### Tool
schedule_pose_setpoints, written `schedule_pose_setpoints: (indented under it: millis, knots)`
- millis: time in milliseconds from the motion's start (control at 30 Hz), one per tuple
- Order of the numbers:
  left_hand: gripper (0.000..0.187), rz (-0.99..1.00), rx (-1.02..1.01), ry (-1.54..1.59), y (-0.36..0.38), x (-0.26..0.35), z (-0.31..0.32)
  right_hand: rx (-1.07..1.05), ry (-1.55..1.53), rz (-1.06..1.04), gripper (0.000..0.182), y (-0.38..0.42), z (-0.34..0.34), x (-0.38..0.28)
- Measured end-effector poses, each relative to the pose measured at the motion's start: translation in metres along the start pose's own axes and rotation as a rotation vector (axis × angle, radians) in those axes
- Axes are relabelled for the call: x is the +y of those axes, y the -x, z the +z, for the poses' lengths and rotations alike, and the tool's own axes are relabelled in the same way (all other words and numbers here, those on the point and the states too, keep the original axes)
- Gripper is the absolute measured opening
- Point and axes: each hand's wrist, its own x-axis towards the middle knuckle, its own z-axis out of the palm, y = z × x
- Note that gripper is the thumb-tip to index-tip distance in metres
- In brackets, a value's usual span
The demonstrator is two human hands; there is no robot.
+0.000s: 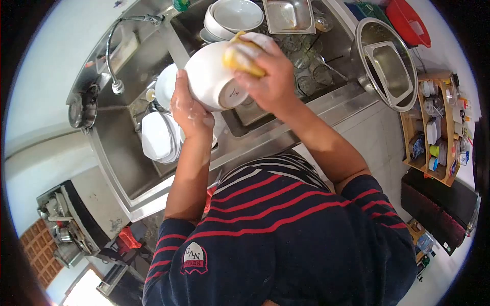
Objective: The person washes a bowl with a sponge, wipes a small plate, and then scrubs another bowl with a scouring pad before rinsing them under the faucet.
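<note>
One white bowl [206,74] between the fingers, apparently being scrubbed.
Left hand [191,112], half-open, clasps its side; right hand [275,74] curls over a yellow sponge [236,60]; any next stroke likely needs steady support.

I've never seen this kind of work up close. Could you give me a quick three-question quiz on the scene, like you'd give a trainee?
1. Multiple choice: what does the left hand hold?
a) a fork
b) a white bowl
c) a red cup

2. True or false: a metal tray sits in the big round basin.

3. Fill in the colour: the right hand holds a ____ sponge against the bowl.

Key: 1 b; 2 true; 3 yellow
</note>
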Motion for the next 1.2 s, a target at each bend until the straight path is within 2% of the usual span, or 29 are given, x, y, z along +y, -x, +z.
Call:
schedule_pose_setpoints:
  millis: [67, 133, 400, 500, 567, 633, 700, 733, 800, 867, 900, 933, 967, 1000, 1067, 1100, 1167, 1200]
  knots:
    - [0.037, 0.043, 0.015, -0.128, 0.006, 0.004, 0.006, -0.037, -0.139, 0.293, 0.037, 0.003, 0.002, 0.019]
    - [0.037, 0.041, 0.02, -0.099, 0.005, 0.003, 0.004, -0.066, -0.115, 0.257, 0.041, 0.003, 0.003, 0.021]
    - [0.037, 0.05, -0.02, -0.129, 0.008, 0.009, 0.003, -0.15, -0.329, 0.471, 0.046, 0.002, -0.002, 0.015]
    - [0.038, 0.02, 0.021, -0.131, 0.011, 0.011, 0.003, -0.127, -0.303, 0.391, 0.045, 0.006, 0.0, 0.02]
    - [0.037, 0.076, 0.036, -0.257, 0.011, 0.009, -0.001, -0.122, -0.248, 0.371, 0.042, 0.007, 0.002, 0.02]
    - [0.037, 0.049, 0.016, -0.203, 0.013, 0.014, 0.001, -0.109, -0.183, 0.353, 0.038, 0.01, -0.001, 0.024]
    - [0.037, 0.029, 0.0, -0.145, 0.012, 0.017, 0.006, -0.163, -0.385, 0.68, 0.035, 0.016, -0.003, 0.031]
    - [0.036, 0.036, 0.011, -0.119, 0.011, 0.017, 0.007, -0.169, -0.389, 0.681, 0.035, 0.018, -0.001, 0.031]
    - [0.036, 0.051, 0.025, -0.092, 0.011, 0.017, 0.006, 0.033, -0.613, 0.82, 0.032, 0.016, 0.003, 0.027]
    - [0.032, 0.052, 0.01, -0.104, 0.013, 0.014, 0.008, 0.016, -0.531, 0.802, 0.031, 0.011, 0.0, 0.019]
    - [0.032, 0.046, 0.001, -0.103, 0.016, 0.014, 0.012, 0.015, -0.345, 0.696, 0.032, 0.01, 0.001, 0.016]
    - [0.031, 0.137, -0.034, -0.123, 0.021, 0.016, 0.017, 0.012, -0.162, 0.59, 0.034, 0.007, 0.002, 0.01]
    - [0.029, 0.23, -0.066, -0.144, 0.024, 0.017, 0.019, 0.023, -0.082, 0.467, 0.04, 0.007, 0.001, -0.004]
    - [0.029, 0.231, -0.067, -0.145, 0.021, 0.015, 0.018, 0.025, -0.082, 0.467, 0.04, 0.005, 0.002, -0.018]
    - [0.03, 0.294, -0.115, -0.232, 0.012, 0.008, 0.01, -0.032, 0.104, -0.106, 0.036, 0.005, 0.004, -0.038]
    - [0.03, 0.293, -0.118, -0.234, 0.011, 0.008, 0.007, -0.03, 0.105, -0.104, 0.036, 0.009, 0.004, -0.043]
    - [0.031, 0.201, -0.101, -0.337, 0.01, 0.009, 0.004, -0.187, 0.142, -0.356, 0.037, 0.019, 0.006, -0.044]
    - [0.031, 0.203, -0.101, -0.335, 0.009, 0.006, 0.005, -0.187, 0.143, -0.359, 0.037, 0.02, 0.005, -0.035]
